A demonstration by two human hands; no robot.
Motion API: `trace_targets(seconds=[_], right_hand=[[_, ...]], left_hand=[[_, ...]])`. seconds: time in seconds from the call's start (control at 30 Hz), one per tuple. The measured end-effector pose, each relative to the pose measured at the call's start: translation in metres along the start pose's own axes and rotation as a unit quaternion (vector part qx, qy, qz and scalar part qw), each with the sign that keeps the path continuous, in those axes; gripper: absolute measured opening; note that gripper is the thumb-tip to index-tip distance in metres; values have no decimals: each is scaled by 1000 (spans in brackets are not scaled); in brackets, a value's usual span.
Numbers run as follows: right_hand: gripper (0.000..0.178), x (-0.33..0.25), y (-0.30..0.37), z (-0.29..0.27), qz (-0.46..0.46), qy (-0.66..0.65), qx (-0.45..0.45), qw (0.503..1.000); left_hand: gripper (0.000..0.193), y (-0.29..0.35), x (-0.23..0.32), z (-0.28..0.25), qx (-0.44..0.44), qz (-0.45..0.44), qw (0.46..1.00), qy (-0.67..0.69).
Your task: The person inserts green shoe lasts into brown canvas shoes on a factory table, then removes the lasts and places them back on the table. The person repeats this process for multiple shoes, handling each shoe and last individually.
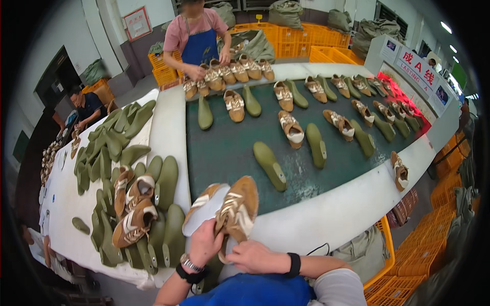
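In front of me my left hand [205, 241] is closed on a brown shoe upper [242, 201] with pale stripes and laces, its toe pointing away. My right hand [252, 256] pinches the upper's heel end. Beside the held upper, on its left, is a second brown upper [202, 202] with a white underside showing; whether my left hand grips it too, I cannot tell. Left of my hands several green shoe lasts [174, 232] lie in a heap on the white table, and a brown shoe upper [136, 224] rests on top of them.
A green conveyor belt [229, 163] carries rows of lasts and uppers. One upper [399, 171] sits on the belt's white border [306, 222]. Across the belt a person in a blue apron [200, 47] handles a row of uppers. Orange crates [413, 270] stand at my right.
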State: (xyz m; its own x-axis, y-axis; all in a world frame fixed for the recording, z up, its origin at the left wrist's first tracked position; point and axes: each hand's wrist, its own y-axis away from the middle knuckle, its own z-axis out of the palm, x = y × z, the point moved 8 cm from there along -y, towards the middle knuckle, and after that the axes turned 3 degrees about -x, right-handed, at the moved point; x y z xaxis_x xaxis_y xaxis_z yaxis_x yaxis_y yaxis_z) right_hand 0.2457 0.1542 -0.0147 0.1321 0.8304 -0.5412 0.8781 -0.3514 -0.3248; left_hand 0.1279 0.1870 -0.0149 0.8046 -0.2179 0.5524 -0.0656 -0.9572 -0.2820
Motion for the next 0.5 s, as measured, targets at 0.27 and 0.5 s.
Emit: trace_targets(seconds=[0.27,0.5], right_hand=[[36,-1,33,-56,168,15,160,972],[28,-25,32,-56,137,-33,269,953]], left_hand=[[34,35,46,2,-82,20,988,132],[30,60,42,-26,-51,-34,977,205]])
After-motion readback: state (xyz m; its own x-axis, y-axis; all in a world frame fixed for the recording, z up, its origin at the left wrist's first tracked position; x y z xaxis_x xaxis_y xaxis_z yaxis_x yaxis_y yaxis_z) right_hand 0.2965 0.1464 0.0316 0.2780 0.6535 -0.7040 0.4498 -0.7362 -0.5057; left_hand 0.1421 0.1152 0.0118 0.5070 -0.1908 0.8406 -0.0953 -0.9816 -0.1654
